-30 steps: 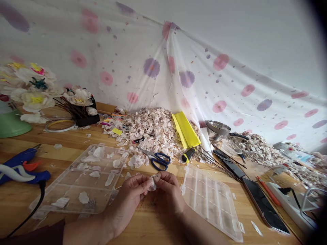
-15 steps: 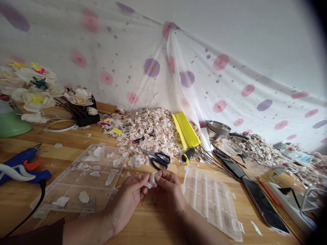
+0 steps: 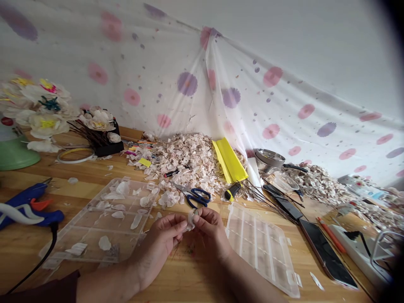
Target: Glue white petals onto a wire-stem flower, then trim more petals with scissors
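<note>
Between my two hands is a small white petal piece [image 3: 190,221], pinched at the lower middle of the view. My left hand [image 3: 166,235] has thumb and fingers closed on its left side. My right hand [image 3: 211,229] grips its right side and upper edge. Just behind the hands lie blue-handled scissors [image 3: 198,198], partly beside a big heap of pale petals [image 3: 189,160]. To the left sits a clear compartment tray [image 3: 91,229] with loose white petals on it. Right of my hands is a clear divided lid [image 3: 263,252].
A blue glue gun [image 3: 28,206] with its cord lies at the left edge, below white flowers [image 3: 46,122]. Yellow paper [image 3: 230,162], a yellow-black tool [image 3: 232,192], dark twigs, a phone [image 3: 328,252] and a power strip [image 3: 360,252] occupy the right.
My fingers have shifted slightly around the petal piece, and my right hand has risen a little. The piece now looks more upright.
</note>
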A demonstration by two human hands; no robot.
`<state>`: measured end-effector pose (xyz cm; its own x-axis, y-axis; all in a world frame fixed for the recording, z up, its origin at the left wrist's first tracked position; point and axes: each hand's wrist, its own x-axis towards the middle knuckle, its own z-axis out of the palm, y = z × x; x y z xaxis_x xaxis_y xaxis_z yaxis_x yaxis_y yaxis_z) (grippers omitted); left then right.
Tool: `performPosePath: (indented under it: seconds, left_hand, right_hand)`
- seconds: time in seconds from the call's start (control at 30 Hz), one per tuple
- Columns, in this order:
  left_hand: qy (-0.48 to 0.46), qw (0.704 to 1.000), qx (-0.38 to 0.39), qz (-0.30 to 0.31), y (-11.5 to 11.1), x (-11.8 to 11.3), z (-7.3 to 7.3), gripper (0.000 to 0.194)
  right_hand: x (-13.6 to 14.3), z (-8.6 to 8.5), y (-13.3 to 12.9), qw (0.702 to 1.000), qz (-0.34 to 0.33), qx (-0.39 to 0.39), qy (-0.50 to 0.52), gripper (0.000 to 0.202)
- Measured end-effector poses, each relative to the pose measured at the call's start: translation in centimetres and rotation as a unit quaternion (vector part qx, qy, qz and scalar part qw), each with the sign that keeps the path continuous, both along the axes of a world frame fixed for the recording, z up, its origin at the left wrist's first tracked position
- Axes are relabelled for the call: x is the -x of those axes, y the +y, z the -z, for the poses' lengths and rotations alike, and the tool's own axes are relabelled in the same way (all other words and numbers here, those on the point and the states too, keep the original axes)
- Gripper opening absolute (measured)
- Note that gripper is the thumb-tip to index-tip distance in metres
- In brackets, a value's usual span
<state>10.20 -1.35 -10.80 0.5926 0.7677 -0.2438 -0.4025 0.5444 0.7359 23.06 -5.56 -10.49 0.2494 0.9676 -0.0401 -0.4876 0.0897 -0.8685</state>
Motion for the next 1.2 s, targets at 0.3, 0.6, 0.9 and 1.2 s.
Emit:
performPosePath:
  seconds: [0.3, 0.6, 0.9, 1.2]
  left_hand:
    - [0.014, 1.0, 0.0, -0.024, -0.2, -0.1, 0.0, 0.022]
    - [0.052, 0.995, -0.033, -0.076, 0.9, -0.1, -0.1, 0.041]
    - [0.101, 0.99, -0.099, -0.014, 0.8, 0.2, 0.4, 0.029]
    - [0.062, 0.995, -0.07, -0.025, 0.8, 0.1, 0.2, 0.023]
  right_hand:
    - [-1.1, -0.2, 0.3, 0.997, 0.077, 0.002, -0.005, 0.032]
    - [-0.9, 0.0, 0.1, 0.998, 0.054, 0.006, -0.009, 0.03]
    - [-0.5, 0.7, 0.6, 1.0, 0.025, -0.002, -0.01, 0.027]
    - [-0.3, 0.9, 0.2, 1.0, 0.003, 0.018, 0.015, 0.035]
